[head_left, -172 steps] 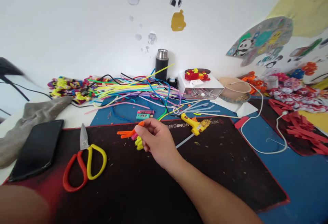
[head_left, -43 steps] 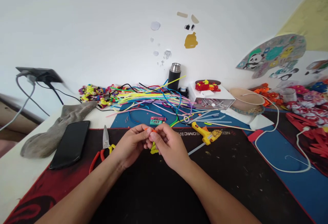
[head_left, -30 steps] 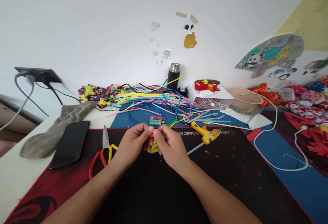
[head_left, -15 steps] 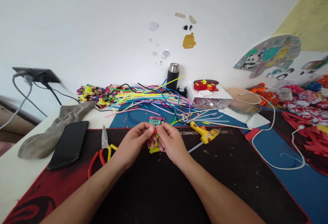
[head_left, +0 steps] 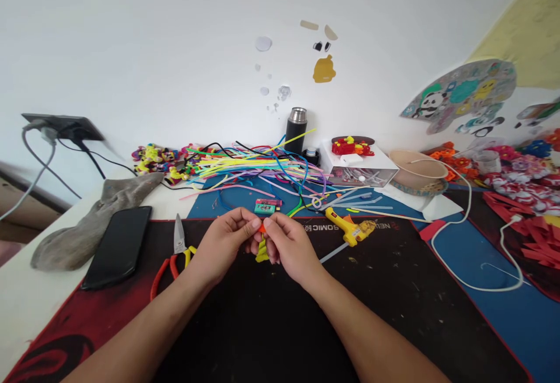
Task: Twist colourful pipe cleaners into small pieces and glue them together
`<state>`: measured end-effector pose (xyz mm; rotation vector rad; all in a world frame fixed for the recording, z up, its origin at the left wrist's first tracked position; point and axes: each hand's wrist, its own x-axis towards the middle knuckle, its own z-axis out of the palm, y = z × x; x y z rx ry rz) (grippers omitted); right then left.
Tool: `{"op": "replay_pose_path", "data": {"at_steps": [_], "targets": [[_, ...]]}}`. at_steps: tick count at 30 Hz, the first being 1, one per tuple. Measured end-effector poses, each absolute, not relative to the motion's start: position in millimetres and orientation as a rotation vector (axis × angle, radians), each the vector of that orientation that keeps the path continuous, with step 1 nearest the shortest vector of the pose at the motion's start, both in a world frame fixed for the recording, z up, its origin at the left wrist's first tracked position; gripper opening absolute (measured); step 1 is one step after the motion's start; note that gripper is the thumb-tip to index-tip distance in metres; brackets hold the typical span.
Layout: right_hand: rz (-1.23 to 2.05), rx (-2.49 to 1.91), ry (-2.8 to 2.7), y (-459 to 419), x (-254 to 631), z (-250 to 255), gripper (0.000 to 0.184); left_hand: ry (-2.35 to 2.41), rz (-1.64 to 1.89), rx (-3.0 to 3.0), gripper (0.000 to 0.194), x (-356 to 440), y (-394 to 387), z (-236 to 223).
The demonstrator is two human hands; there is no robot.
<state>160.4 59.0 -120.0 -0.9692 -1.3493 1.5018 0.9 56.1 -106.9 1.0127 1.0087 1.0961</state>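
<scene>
My left hand (head_left: pixel 230 240) and my right hand (head_left: pixel 292 244) meet above the black mat (head_left: pixel 245 324). Thumbs and fingertips of both pinch a small orange piece (head_left: pixel 262 229), mostly covered by the fingers; its kind is hard to make out. Just below it shows a fuzzy yellow piece (head_left: pixel 261 253), perhaps pipe cleaner; whether it hangs from the orange piece or lies on the mat I cannot tell. Beyond the fingertips lies a small pink and teal item (head_left: pixel 266 206). Scissors (head_left: pixel 179 236) with red and yellow handles rest left of my left hand, and a yellow glue gun (head_left: pixel 350 230) lies to the right.
A heap of colourful pipe cleaners (head_left: pixel 258 167) spreads along the wall, before a black thermos (head_left: pixel 296 129). At left lie a phone (head_left: pixel 117 249) and a grey cloth-like thing (head_left: pixel 94 222). A white box (head_left: pixel 359 167), a beige bowl (head_left: pixel 415 170) and a white cable (head_left: pixel 472 285) are at right.
Both hands stay together and have shifted very slightly, with the orange piece a little lower between the fingertips. The things on the table have not moved.
</scene>
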Motion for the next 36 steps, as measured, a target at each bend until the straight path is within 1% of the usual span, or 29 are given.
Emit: {"op": "replay_pose_path", "data": {"at_steps": [3, 5, 7, 12, 14, 19, 22, 25, 31, 36], "targets": [[1.565, -0.951, -1.345, 59, 160, -120, 0.038, 1.066, 1.111, 1.114, 0.047, 1, 54, -103], [1.547, -0.952, -1.369, 59, 160, -120, 0.036, 1.09, 1.113, 1.157, 0.045, 1, 53, -101], [1.458, -0.993, -1.447, 58, 161, -120, 0.035, 1.104, 1.109, 1.173, 0.044, 2, 53, -100], [1.1, -1.154, -1.676, 57, 165, -124, 0.036, 1.067, 1.086, 1.147, 0.046, 2, 55, -103], [1.031, -1.163, -1.702, 57, 164, -125, 0.038, 1.02, 1.081, 1.107, 0.046, 2, 55, -104], [1.124, -1.146, -1.621, 56, 162, -127, 0.039, 0.973, 1.102, 1.011, 0.041, 6, 54, -106], [1.188, -1.126, -1.561, 57, 162, -127, 0.041, 0.995, 1.069, 1.093, 0.045, 7, 53, -104], [1.229, -1.103, -1.519, 58, 162, -127, 0.044, 1.035, 1.015, 1.273, 0.046, 3, 52, -102], [1.252, -1.074, -1.486, 58, 163, -130, 0.045, 1.231, 0.96, 1.802, 0.031, -3, 46, -98], [1.201, -1.095, -1.531, 56, 163, -128, 0.045, 1.268, 0.988, 1.811, 0.04, 0, 45, -99]]}}
